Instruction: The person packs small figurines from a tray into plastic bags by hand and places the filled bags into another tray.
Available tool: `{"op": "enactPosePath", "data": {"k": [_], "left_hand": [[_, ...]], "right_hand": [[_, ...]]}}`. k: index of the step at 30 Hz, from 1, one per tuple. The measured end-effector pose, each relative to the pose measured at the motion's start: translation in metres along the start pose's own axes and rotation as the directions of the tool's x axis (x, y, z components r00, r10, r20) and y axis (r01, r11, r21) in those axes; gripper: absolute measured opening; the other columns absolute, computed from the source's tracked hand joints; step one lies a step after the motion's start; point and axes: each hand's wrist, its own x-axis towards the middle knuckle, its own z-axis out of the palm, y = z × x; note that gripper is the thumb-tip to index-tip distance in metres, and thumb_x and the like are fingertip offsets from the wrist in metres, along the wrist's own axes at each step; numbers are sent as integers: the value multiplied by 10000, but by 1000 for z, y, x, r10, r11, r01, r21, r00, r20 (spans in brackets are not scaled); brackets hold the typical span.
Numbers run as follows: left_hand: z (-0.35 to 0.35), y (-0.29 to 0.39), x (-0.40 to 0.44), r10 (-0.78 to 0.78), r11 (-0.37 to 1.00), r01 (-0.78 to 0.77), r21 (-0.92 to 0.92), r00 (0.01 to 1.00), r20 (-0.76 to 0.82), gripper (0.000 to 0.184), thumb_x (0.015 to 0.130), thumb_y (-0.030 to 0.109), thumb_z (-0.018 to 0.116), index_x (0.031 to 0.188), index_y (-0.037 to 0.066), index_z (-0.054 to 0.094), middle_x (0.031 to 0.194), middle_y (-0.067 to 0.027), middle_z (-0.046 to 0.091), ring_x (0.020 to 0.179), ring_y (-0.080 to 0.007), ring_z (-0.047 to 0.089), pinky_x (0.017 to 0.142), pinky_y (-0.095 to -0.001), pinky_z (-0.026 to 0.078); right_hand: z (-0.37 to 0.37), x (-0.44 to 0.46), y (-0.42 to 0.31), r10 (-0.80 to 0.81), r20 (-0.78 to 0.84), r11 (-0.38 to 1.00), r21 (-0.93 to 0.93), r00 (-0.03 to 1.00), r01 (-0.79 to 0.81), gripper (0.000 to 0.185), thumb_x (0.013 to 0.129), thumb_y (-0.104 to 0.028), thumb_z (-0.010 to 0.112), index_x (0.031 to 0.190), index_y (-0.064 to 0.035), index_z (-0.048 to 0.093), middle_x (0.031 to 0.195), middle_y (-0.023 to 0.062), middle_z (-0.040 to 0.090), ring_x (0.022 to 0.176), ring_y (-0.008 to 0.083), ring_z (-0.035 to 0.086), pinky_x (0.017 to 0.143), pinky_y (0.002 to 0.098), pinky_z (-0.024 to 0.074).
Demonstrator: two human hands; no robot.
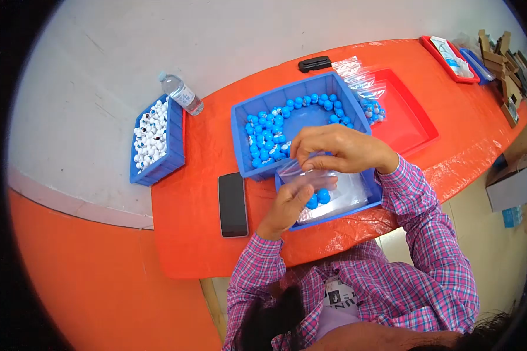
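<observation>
Clear plastic bag [293,170] sits over the small blue tray [336,218], two blue balls [318,199] just below; my right hand [342,147] pinches its edge; my left hand [284,206] steadies it, grip unclear; keeping the film taut should help.

On my feed, the balls [324,196] are bright blue, the bag [289,172] colourless, the bins [238,139] blue, the tablecloth [187,234] orange-red, the tray [411,108] red; I make out pink, blue and white plaid on the shirt [436,243].
</observation>
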Motion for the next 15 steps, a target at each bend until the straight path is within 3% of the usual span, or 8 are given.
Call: {"op": "enactPosePath", "data": {"k": [3, 8, 14, 15], "left_hand": [[12, 10, -3, -178, 975, 161, -152, 978, -109, 408, 894, 90, 606, 1281, -3, 513, 1121, -168, 634, 1047, -229, 607, 888, -289, 510], [17, 14, -4, -87, 990, 91, 107, 995, -49, 396, 890, 88, 616, 1266, 0, 525, 1049, -135, 638, 1003, -230, 624, 851, -285, 527], [10, 12, -4, -97, 987, 98, 131, 995, -12, 390, 894, 104, 619, 1256, 12, 508, 997, -136, 595, 1065, -293, 604, 827, -377, 562], [10, 11, -4, -75, 994, 79, 75, 995, -64, 385, 892, 103, 623, 1251, 18, 512, 993, -132, 593, 1053, -288, 607, 830, -377, 561]], "right_hand": [[-1, 2, -2, 62, -32, 998, -27, 998, -63, 75, 875, -134, 655, 852, -73, 617, 1000, 77, 645, 794, 189, 595, 653, 280, 462], [0, 1, -1, 92, -36, 996, 16, 995, -92, 70, 876, -132, 654, 860, -73, 620, 991, 76, 647, 787, 188, 591, 656, 277, 462], [-11, -1, -11, -76, -27, 988, 135, 997, 79, 59, 871, -118, 655, 847, -74, 623, 954, 71, 645, 788, 183, 582, 667, 274, 466], [-17, -3, -12, -35, -123, 993, 109, 992, 48, 62, 859, -126, 661, 842, -78, 627, 943, 74, 648, 777, 186, 581, 669, 279, 467]]}}
